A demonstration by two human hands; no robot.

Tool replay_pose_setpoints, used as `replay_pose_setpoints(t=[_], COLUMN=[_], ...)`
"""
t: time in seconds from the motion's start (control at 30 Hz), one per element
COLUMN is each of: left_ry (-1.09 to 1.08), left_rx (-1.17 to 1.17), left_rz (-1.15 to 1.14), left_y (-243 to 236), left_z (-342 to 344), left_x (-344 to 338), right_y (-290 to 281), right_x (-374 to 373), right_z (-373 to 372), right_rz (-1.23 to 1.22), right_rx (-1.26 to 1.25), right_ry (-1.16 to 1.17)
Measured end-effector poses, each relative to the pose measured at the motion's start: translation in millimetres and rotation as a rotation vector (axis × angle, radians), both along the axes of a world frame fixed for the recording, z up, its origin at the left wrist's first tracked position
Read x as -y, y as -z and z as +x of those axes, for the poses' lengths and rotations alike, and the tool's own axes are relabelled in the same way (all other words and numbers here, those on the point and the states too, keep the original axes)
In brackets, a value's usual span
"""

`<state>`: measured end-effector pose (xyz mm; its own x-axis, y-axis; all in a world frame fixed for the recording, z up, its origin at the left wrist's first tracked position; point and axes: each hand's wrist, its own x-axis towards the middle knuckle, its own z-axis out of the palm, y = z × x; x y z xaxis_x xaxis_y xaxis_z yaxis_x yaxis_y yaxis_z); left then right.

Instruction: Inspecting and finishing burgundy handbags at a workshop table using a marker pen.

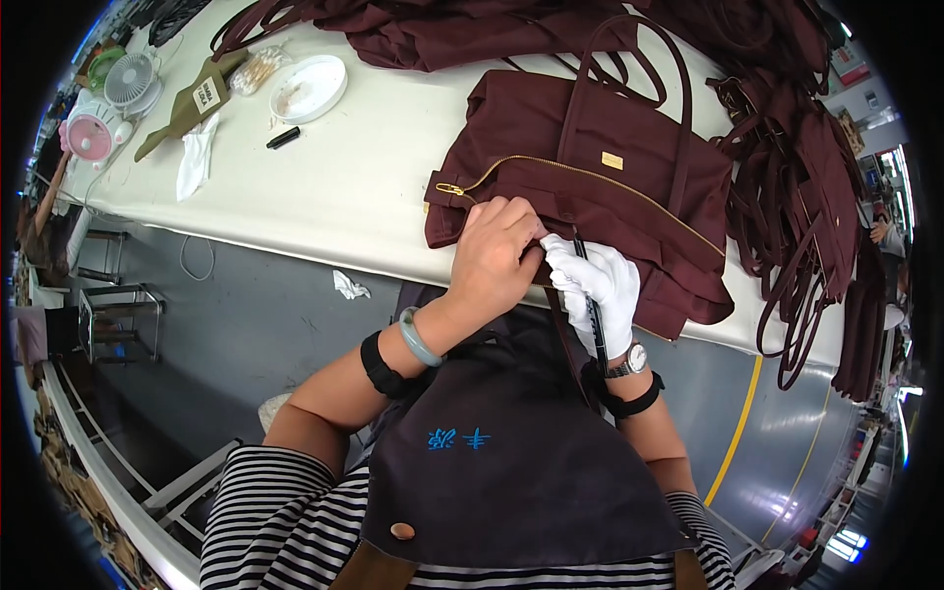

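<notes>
A maroon fabric tote with looped handles, a gold zipper and a small gold plate lies at the table's near edge. My bare left hand has its fingers closed at the bag's front, pinching part of it just below the zipper; the exact piece under the fingertips is hidden. Beside it, my right hand, in a white glove, grips a slim black pen, its fingertips against the bag near my left fingers. A narrow maroon strap hangs below both hands.
The white table bears maroon bag piles, a white dish, a black marker, white cloth, olive fabric and small fans. Metal stools stand left; another person appears far right.
</notes>
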<state>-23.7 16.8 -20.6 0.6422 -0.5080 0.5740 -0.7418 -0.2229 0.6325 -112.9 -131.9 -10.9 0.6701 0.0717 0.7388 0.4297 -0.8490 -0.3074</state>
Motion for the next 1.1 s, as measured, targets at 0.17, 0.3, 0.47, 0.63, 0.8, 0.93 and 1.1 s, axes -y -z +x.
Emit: replay_pose_setpoints(t=[0.17,0.3,0.47,0.63,0.8,0.93,1.1], left_ry=[0.002,0.011,-0.007,0.009,-0.008,0.010,0.011], left_rx=[0.010,-0.001,0.016,0.006,0.031,0.048,0.052], left_rz=[0.007,-0.010,0.016,0.012,0.019,0.007,0.016], left_y=[1.9,0.2,0.6,-0.8,0.7,-0.5,1.5], left_z=[0.7,0.4,0.2,0.0,-1.1,-0.7,-0.8], left_x=[-0.9,0.5,-1.3,0.7,-2.2,-0.1,-0.6], right_y=[-12.9,8.8,-0.3,4.3,-9.0,-8.6,-3.9], right_x=[0.3,-0.5,-1.8,-1.8,5.9,-9.2,-9.7], right_z=[-4.0,-8.2,-4.1,-8.9,-8.7,-5.1,-3.6], right_rz=[0.015,0.403,-0.052,0.592,0.626,1.140,1.093], right_rx=[-0.190,-0.037,-0.021,-0.079,-0.316,-0.363,-0.363], right_ry=[-0.088,-0.018,0.031,-0.039,-0.031,-0.094,-0.076])
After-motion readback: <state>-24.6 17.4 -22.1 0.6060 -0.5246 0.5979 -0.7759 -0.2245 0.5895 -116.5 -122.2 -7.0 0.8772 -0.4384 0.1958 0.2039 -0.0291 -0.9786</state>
